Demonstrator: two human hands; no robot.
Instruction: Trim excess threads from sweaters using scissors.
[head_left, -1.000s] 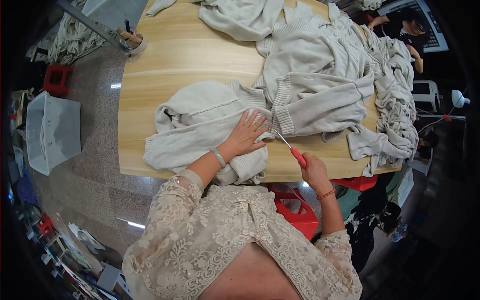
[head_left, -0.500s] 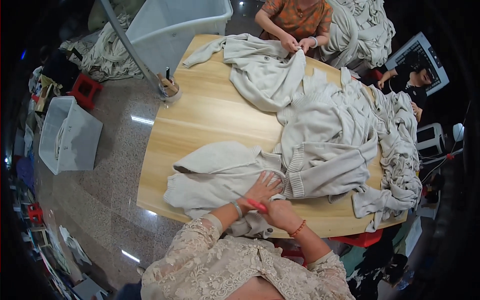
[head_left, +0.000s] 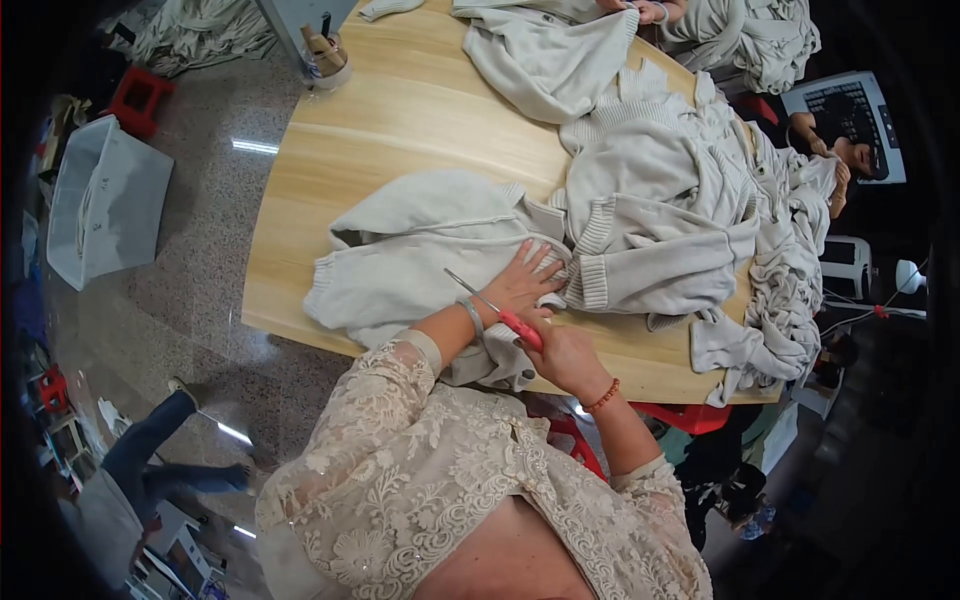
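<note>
Head view: one pale knit garment (head_left: 390, 275) lies spread on the table (head_left: 400, 120), under the left hand's (head_left: 525, 280) splayed fingers; the right hand (head_left: 565, 358) grips a red-handled tool (head_left: 521, 329). More knits (head_left: 660, 245) lie alongside, unheld by either hand; how much is finished cannot be told.

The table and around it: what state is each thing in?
left hand: open, spread on the nearest garment
right hand: closed around the red-handled tool
nearest garment: laid out, creased
red-handled tool: held, pointing leftward
garment heap: crumpled
white bin: open-topped
cup: sticks standing in it
</note>
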